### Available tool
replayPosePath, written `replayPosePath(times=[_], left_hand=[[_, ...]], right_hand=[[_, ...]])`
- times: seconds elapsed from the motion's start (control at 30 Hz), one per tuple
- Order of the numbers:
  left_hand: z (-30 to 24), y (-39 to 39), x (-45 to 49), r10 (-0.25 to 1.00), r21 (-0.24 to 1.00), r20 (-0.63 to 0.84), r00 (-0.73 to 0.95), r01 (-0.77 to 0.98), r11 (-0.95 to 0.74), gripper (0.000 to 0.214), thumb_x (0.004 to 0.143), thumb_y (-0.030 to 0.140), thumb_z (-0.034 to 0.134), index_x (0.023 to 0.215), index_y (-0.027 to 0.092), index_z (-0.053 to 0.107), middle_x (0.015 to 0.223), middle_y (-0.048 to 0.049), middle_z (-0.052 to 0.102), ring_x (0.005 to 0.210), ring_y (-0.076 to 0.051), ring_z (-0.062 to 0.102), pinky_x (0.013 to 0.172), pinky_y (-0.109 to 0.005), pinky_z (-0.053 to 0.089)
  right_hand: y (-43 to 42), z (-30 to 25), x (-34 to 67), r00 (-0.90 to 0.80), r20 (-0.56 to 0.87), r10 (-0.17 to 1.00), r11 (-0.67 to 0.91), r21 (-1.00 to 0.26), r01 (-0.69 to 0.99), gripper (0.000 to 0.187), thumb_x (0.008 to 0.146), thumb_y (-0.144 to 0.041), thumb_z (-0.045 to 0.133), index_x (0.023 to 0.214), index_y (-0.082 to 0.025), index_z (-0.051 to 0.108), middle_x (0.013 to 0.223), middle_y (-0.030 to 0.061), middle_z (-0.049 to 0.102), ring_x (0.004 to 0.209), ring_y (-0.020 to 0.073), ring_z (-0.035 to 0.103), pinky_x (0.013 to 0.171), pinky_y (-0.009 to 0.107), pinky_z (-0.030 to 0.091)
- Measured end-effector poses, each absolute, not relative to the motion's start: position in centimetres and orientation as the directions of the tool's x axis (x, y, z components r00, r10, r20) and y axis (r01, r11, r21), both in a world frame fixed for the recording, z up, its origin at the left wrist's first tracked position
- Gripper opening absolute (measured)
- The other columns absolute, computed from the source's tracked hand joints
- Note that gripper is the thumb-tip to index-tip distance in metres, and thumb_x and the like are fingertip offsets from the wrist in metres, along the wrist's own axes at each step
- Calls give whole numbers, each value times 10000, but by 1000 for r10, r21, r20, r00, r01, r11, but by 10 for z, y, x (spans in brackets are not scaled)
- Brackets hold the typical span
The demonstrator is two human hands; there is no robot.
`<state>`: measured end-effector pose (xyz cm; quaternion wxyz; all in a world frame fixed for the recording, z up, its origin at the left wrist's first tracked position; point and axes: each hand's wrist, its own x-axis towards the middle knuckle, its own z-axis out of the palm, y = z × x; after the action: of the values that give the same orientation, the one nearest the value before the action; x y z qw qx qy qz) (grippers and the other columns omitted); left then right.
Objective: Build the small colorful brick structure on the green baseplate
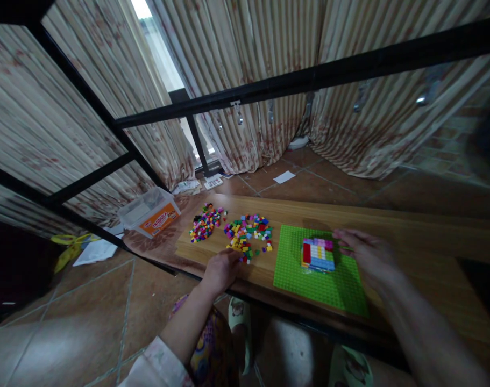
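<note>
My left hand [221, 271] rests at the near edge of a loose pile of small coloured toy bricks [245, 231]. Its fingers are pressed together over some bricks; what they pinch, if anything, is hidden. A small block of stacked bricks [318, 255], with red, white, yellow, pink and light blue on top, stands on a green studded baseplate [287, 269]. Just right of this stack is my right hand [366, 255], above the baseplate's right edge. Its thumb and forefinger are apart, with green showing between them and no brick that I can make out.
A second brick pile [206, 223] lies farther left on the wooden board [406, 231]. Beyond it stands a clear plastic box [150, 212] with an orange label. A black metal rail [277, 86] crosses in front of the curtains. Paper [284, 177] lies on the tiled floor.
</note>
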<state>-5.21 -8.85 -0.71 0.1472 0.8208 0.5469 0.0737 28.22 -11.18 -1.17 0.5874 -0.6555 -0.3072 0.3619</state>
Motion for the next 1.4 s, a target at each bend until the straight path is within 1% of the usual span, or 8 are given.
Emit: replayPosePath(times=[0.17, 0.27, 0.4, 0.53, 0.63, 0.93, 1.27, 1.4], left_hand=[[-10, -91, -41, 930, 195, -18, 368, 913, -357, 201, 887, 207, 488, 990, 221, 660, 961, -66, 672, 909, -201, 628, 776, -278, 453], [-11, -90, -36, 953, 211, -8, 302, 932, -294, 187, 877, 201, 503, 982, 210, 657, 960, -73, 676, 911, -201, 625, 788, -283, 458], [-8, -82, -28, 971, 499, 116, 209, 833, -239, 195, 858, 190, 518, 967, 202, 679, 958, -63, 687, 844, -168, 634, 766, -267, 477], [0, -67, 2, 973, 851, 148, 177, 479, -217, 188, 815, 239, 578, 935, 160, 699, 874, -51, 711, 789, -161, 640, 738, -269, 501], [5, -58, 41, 956, 948, 118, 268, 258, -189, 172, 795, 254, 613, 888, 147, 711, 824, -33, 719, 762, -150, 639, 727, -259, 501], [-5, -49, 108, 900, 928, 105, 424, 284, -242, 174, 827, 197, 600, 917, 184, 749, 944, -42, 748, 879, -175, 668, 876, -306, 484], [-6, -52, 116, 860, 886, 193, 472, 292, -359, 174, 833, 191, 600, 903, 195, 760, 909, -25, 754, 820, -158, 676, 835, -281, 508], [-12, -49, 119, 865, 902, 172, 472, 278, -331, 168, 835, 220, 605, 884, 197, 764, 881, -27, 753, 814, -160, 674, 813, -275, 510]], right_hand=[[-112, -5, 283, 537, -209, 817, -181, -978, -106, 245, 584, -428, 746, 728, -231, 728, 821, 61, 741, 729, 176, 638, 646, 299, 497], [-110, -5, 283, 541, -183, 821, -153, -983, -101, 272, 579, -452, 753, 727, -225, 727, 813, 67, 742, 718, 178, 637, 626, 294, 489], [-108, -7, 284, 538, -158, 828, -123, -987, -100, 304, 588, -478, 745, 737, -214, 724, 823, 79, 744, 704, 174, 632, 611, 286, 476], [-106, -8, 282, 526, -184, 830, -140, -982, -123, 316, 574, -464, 750, 757, -207, 727, 802, 69, 741, 701, 172, 627, 611, 286, 464], [-105, -9, 279, 495, -192, 847, -147, -981, -129, 337, 566, -463, 743, 767, -192, 732, 797, 67, 738, 697, 173, 622, 606, 285, 446], [-100, -13, 283, 485, -123, 866, -143, -990, 3, 290, 652, -439, 687, 789, -188, 741, 814, 58, 742, 765, 182, 643, 703, 307, 454], [-98, -21, 280, 450, -97, 888, -131, -990, 44, 300, 685, -454, 675, 798, -184, 740, 784, 56, 739, 724, 184, 645, 694, 316, 472], [-99, -23, 280, 446, -102, 889, -137, -990, 46, 292, 696, -453, 672, 796, -187, 738, 781, 55, 738, 721, 185, 646, 695, 317, 474]])
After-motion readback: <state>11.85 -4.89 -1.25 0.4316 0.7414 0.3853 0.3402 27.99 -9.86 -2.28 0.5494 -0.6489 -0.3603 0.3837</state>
